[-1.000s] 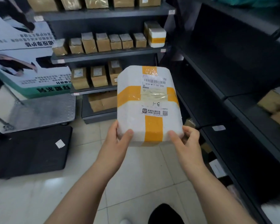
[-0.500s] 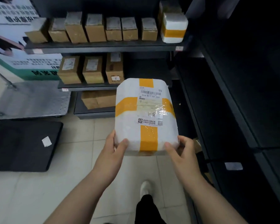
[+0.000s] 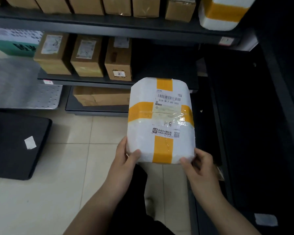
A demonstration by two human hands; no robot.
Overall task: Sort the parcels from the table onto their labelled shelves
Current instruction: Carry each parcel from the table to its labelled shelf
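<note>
Gripping the near corners of the white parcel (image 3: 159, 122) with left grip (image 3: 126, 160) and right grip (image 3: 200, 165), thumbs on top. Held in the air over the tiled floor (image 3: 71, 158), yellow tape crossed, "1-8" handwritten on the label. Beyond, on the middle shelf (image 3: 85, 81), three brown boxes (image 3: 87, 56) in a row.

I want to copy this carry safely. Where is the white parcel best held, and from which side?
By its near bottom corners, from both sides, as the left hand and right hand do: the parcel is wide, flat and probably too broad for one hand.
</note>
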